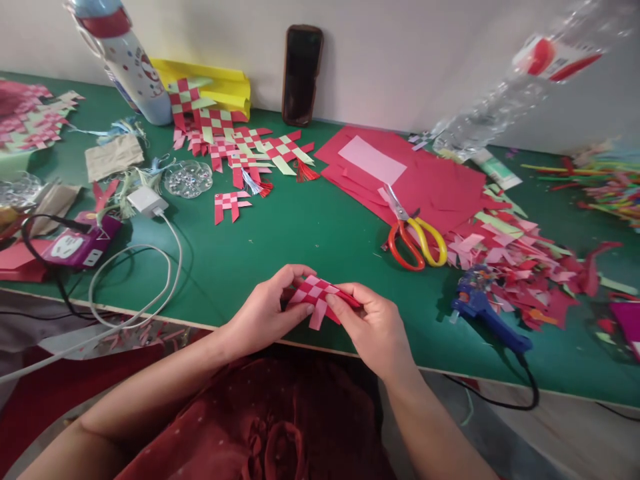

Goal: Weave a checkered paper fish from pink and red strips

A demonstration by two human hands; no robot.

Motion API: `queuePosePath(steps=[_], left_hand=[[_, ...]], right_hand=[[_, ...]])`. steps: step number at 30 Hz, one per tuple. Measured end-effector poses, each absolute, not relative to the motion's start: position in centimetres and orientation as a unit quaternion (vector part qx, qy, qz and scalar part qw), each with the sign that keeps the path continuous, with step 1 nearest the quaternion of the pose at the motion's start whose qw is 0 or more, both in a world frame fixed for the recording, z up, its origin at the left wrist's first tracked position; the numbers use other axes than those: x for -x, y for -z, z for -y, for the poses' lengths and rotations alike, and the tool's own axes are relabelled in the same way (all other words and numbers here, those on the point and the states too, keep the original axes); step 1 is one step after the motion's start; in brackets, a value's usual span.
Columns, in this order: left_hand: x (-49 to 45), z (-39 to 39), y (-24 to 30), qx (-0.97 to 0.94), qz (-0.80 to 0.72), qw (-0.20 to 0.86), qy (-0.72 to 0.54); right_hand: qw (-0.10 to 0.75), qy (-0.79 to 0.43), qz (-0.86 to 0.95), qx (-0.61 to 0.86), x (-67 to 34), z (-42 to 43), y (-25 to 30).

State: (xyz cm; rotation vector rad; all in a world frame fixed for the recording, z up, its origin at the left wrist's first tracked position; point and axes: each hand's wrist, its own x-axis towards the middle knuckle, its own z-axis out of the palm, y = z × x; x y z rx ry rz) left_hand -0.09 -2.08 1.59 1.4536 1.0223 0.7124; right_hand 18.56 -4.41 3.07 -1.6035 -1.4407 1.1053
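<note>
Between my two hands, just above the table's front edge, is a woven paper fish [314,291] in a pink and red checker pattern, with loose strips sticking out. My left hand [273,303] pinches its left side, thumb on top. On the other side, my right hand [370,317] grips the red strips and woven edge between thumb and fingers. The fingers underneath are partly hidden by the paper. Farther off, a small pink and red woven piece [231,205] lies on the green table [290,227]. Scissors with red and yellow handles [417,240] rest to the right.
Several woven fish [245,147] lie at the back beside a flask [130,60]. A phone [302,75] leans on the wall. Red paper sheets [445,187], paper scraps [540,267] and a blue glue gun [487,310] are right. A white cable [170,267] loops at left.
</note>
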Motion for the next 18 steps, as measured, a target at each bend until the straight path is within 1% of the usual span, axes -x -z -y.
queuePosePath(steps=[4,7,10,14,18], left_hand=[[-0.24,2.05,-1.49,-0.592,-0.432,0.611,-0.299],[-0.45,1.97,-1.35,-0.582,-0.451,0.6,-0.31],[-0.45,1.79,-1.31,-0.578,-0.473,0.583,-0.319],[-0.25,1.53,-1.3,-0.56,-0.456,0.614,-0.32],[-0.08,1.36,-1.17,-0.544,-0.446,0.635,-0.319]], right_hand=[[0.354,-0.42,0.554,0.626,-18.39,4.17,-2.96],[0.352,-0.423,0.551,0.628,-18.35,4.12,-2.87],[0.366,-0.475,0.535,0.595,-18.38,4.04,-2.74],[0.381,-0.575,0.489,0.534,-18.33,4.04,-2.4],[0.383,-0.569,0.485,0.543,-18.21,4.11,-2.12]])
